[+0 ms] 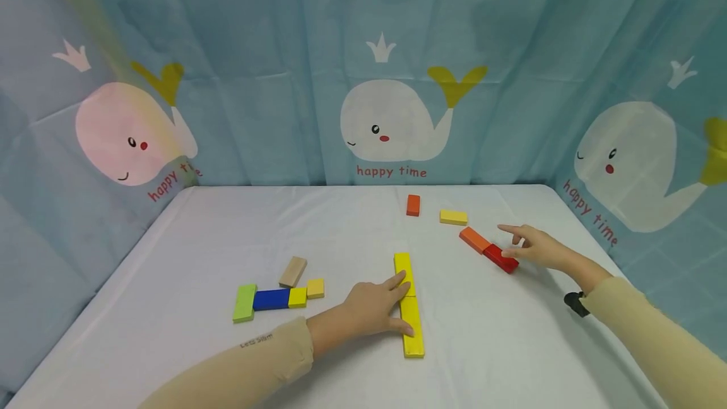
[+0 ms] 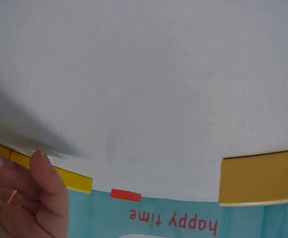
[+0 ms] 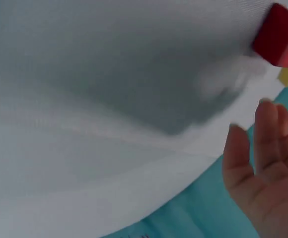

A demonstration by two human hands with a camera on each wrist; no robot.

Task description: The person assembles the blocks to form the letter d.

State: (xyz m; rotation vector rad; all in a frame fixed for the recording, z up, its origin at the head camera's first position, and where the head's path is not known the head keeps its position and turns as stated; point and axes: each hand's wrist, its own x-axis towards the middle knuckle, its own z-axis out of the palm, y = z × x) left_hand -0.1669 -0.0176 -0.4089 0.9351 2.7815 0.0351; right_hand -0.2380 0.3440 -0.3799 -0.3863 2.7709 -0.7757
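Observation:
Two long yellow blocks [image 1: 413, 341] lie end to end in a line near the table's middle. My left hand [image 1: 369, 309] rests over their joint, fingertips on the far block and thumb on the near one. In the left wrist view, its fingers [image 2: 49, 181] reach beside the yellow blocks [image 2: 74, 179]. To the right, my right hand [image 1: 539, 248] hovers by a red block [image 1: 500, 259], index finger extended and holding nothing. That red block touches an orange block [image 1: 474, 240] end to end. In the right wrist view, the red block [image 3: 279, 35] is apart from the fingers [image 3: 237, 151].
On the left lie a green block [image 1: 245, 303], a blue block [image 1: 271, 300], a small yellow block [image 1: 298, 298], a pale yellow block [image 1: 315, 288] and a wooden block [image 1: 293, 272]. Farther back are an orange-red block [image 1: 413, 205] and a yellow block [image 1: 453, 217]. Curtains [image 1: 255, 125] surround the table.

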